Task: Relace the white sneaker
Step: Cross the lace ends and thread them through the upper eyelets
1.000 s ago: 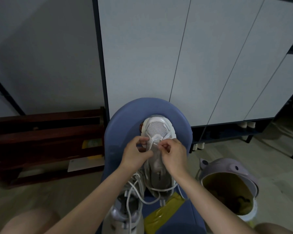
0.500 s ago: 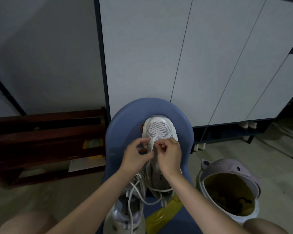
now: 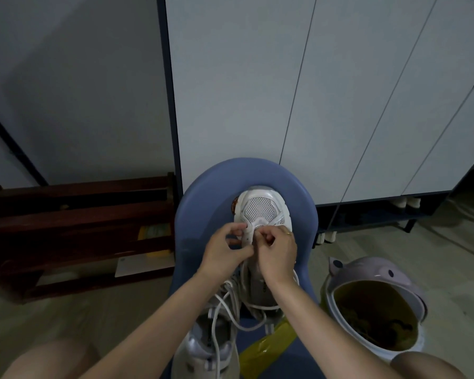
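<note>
On the blue chair (image 3: 203, 203), the white sneaker (image 3: 260, 207) has both hands, left hand (image 3: 225, 248) and right hand (image 3: 278, 250), pinching the lace (image 3: 230, 310) at the toe-end eyelets, so most lacing looks undone.

Person, head view, lower half of frame. Left hand (image 3: 225, 251): bare, no jewellery seen. Right hand (image 3: 278, 250): bare; one thin gold-coloured ring (image 3: 288, 233) is worn on a finger, which finger can't be told. Both forearms (image 3: 159, 321) are uncovered up to frame edge, no sleeves or watch seen. Bare knees (image 3: 47, 359) are shown at lower left & lower right corners.
</note>
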